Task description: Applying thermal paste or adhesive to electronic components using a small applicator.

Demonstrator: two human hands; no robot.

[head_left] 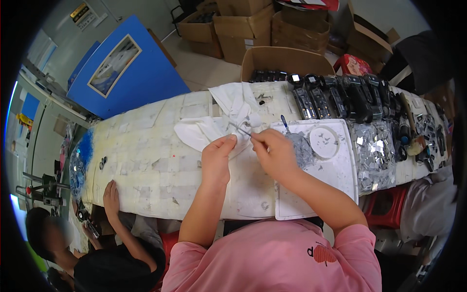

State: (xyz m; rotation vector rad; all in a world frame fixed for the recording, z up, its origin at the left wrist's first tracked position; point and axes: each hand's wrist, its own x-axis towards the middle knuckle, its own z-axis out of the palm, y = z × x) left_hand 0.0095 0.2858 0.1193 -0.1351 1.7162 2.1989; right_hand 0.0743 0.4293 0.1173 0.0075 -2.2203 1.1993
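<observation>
Over the table's middle, both hands are close together. My left hand (218,155) is closed in a pinch, thumb against finger, but what it holds is too small to tell. Close on its right, my right hand (276,153) grips a thin dark metal tool (243,130), whose exact kind I cannot make out. The tool's tip points up and left, over a crumpled white cloth (197,132). Beside my right hand lies a white tray (297,207) with a heap of grey scraps (301,148), a round white dish (324,142) and a blue-handled tool (284,122).
Several black handheld devices (335,100) line the far right of the table (146,165). Clear bags of small shiny pieces (374,155) lie right of the tray. A cardboard box (287,56) stands beyond the far edge. Another person (112,258) sits at the lower left, one hand on the table.
</observation>
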